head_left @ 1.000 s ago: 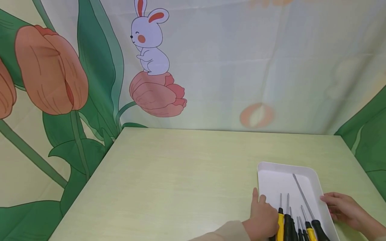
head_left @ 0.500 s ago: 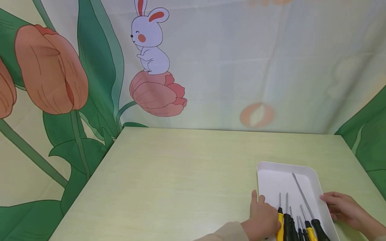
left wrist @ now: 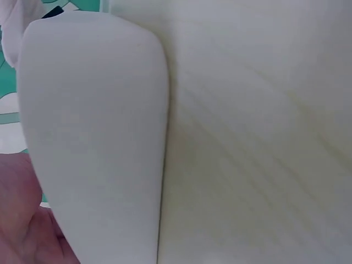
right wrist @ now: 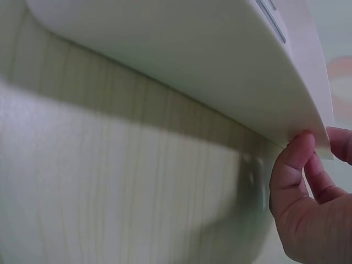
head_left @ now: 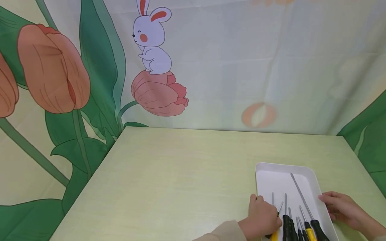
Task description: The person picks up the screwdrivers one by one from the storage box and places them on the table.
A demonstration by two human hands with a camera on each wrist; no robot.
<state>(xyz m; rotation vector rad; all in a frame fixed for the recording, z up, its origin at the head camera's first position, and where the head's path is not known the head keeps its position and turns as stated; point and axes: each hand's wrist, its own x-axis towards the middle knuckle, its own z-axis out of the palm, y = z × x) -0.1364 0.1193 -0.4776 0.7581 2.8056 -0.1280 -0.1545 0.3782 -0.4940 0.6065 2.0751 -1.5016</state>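
In the head view a white tray [head_left: 283,170] holds several screwdrivers, black-handled and yellow-and-black, shafts pointing away from me. My left hand [head_left: 262,216] reaches over the tray's left rim, its fingers curled about a yellow-and-black screwdriver [head_left: 274,236] that lies tilted, its tip to the right. The hand hides most of that handle. Another thin shaft [head_left: 272,198] shows just beyond the knuckles. My right hand [head_left: 343,209] holds the right rim; in the right wrist view its thumb [right wrist: 300,151] presses the outer wall. The left wrist view shows mostly the tray's outer wall [left wrist: 99,121].
Inside the tray, a long black-handled screwdriver [head_left: 318,231] lies on the right, beside a shorter yellow-and-black one [head_left: 310,231]. Pale wood-look table [head_left: 181,174] surrounds the tray. A printed cloth [head_left: 217,67] with a rabbit and tulips hangs behind.
My left fingers have curled in, and the yellow-and-black screwdriver beside them has shifted left and tilted. A thin shaft now shows left of it. The right hand keeps its hold on the rim.
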